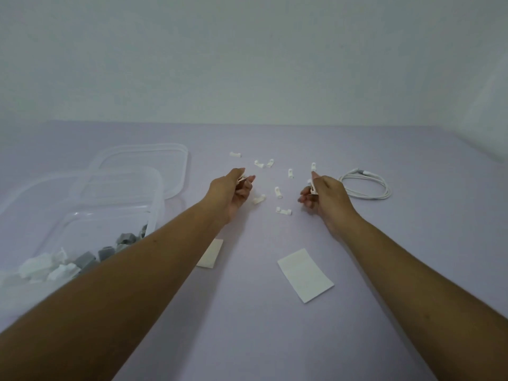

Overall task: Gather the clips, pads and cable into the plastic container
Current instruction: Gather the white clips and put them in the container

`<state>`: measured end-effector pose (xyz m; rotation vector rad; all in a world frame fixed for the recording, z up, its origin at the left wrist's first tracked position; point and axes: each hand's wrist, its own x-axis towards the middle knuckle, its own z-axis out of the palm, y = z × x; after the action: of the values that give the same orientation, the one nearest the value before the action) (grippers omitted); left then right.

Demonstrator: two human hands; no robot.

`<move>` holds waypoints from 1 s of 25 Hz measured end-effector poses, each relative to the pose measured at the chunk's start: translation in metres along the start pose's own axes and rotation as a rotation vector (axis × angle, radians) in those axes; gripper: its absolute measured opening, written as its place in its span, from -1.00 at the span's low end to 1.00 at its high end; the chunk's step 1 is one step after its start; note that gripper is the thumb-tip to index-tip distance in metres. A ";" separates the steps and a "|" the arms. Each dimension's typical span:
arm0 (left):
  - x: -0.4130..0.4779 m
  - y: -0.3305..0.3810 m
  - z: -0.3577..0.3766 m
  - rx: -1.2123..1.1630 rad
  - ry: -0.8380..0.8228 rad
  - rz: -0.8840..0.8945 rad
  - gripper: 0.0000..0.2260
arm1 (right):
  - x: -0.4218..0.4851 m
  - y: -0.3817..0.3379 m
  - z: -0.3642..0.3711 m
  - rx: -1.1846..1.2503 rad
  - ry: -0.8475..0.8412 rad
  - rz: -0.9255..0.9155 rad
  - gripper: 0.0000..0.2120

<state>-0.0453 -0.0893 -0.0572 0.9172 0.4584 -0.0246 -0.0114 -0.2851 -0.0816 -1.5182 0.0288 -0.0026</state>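
Note:
Several small white clips [278, 192] lie scattered on the lilac table between and beyond my hands. My left hand [235, 193] pinches white clips at its fingertips. My right hand [323, 196] grips white clips too. A coiled white cable [368, 185] lies just right of my right hand. One white pad [305, 274] lies near the front between my arms. Another pad [210, 254] is partly hidden under my left forearm. The clear plastic container [115, 188] stands at the left and holds grey and white clips [82, 259].
A clear lid [176, 166] lies behind the container, partly under it. A pale wall rises behind the table's far edge. The table [247, 325] extends toward me between my forearms.

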 end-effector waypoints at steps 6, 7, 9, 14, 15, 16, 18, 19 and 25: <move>0.004 -0.003 0.009 0.462 0.057 0.113 -0.86 | -0.007 -0.019 0.009 0.498 -0.062 0.308 -0.83; 0.006 -0.005 0.007 0.707 0.066 0.218 -0.82 | -0.008 -0.019 0.011 0.311 -0.071 0.257 -0.83; 0.011 -0.011 0.000 1.320 0.092 0.514 -0.73 | -0.011 -0.016 0.015 -0.226 -0.066 0.017 -0.80; 0.016 -0.025 -0.005 2.074 0.106 0.843 -0.60 | -0.026 0.001 0.016 -1.292 -0.202 -0.503 -0.59; 0.016 -0.025 -0.004 2.129 0.098 0.826 -0.60 | -0.026 0.005 0.017 -1.418 -0.215 -0.587 -0.56; 0.016 -0.026 -0.004 2.187 0.079 0.836 -0.61 | -0.026 0.009 0.017 -1.519 -0.226 -0.666 -0.55; 0.015 -0.027 -0.002 2.278 0.036 0.892 -0.65 | -0.024 0.012 0.013 -1.609 -0.261 -0.763 -0.58; 0.015 -0.027 -0.002 2.318 0.030 0.907 -0.66 | -0.021 0.013 0.011 -1.625 -0.280 -0.785 -0.60; 0.015 -0.004 0.014 0.795 -0.058 0.276 -0.72 | -0.004 -0.007 0.009 -0.131 -0.121 0.055 -0.71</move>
<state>-0.0276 -0.1000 -0.0593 1.7506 0.2561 0.0206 -0.0151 -0.2763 -0.0737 -1.6457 -0.0267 0.1375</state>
